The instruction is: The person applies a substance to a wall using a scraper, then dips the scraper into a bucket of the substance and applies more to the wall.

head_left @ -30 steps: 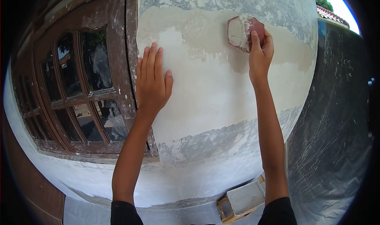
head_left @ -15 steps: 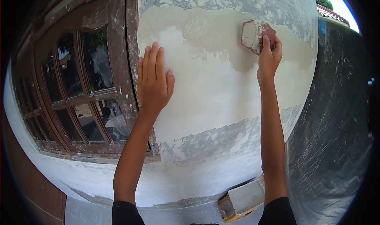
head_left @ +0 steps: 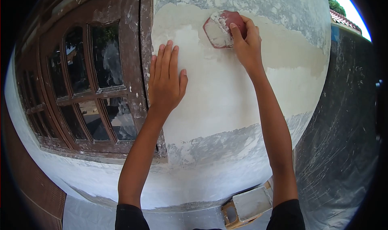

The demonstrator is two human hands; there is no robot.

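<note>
My right hand [head_left: 248,46] grips a dark red putty scraper [head_left: 235,22], thumb on its near face. Pale wet putty coats the left part of that scraper, and it is up against the upper wall. Lying flat on the wall beside the window frame, my left hand [head_left: 165,80] holds nothing, its fingers pointing up and the thumb apart. Smooth cream putty [head_left: 214,100] covers a broad band of wall between and below my hands. Mottled grey-white wall [head_left: 266,1] shows above and below this band.
To the left is a brown wooden window [head_left: 131,68] with glass panes and pale splatters. A putty-smeared tray [head_left: 252,203] rests on a small wooden stool [head_left: 230,216] below my right arm. Dark splattered sheeting [head_left: 339,121] hangs at the right.
My right hand has swept the scraper left and slightly up along the wall. Less of the rough beige patch shows near the scraper. My left hand stays flat in place; the view has shifted slightly.
</note>
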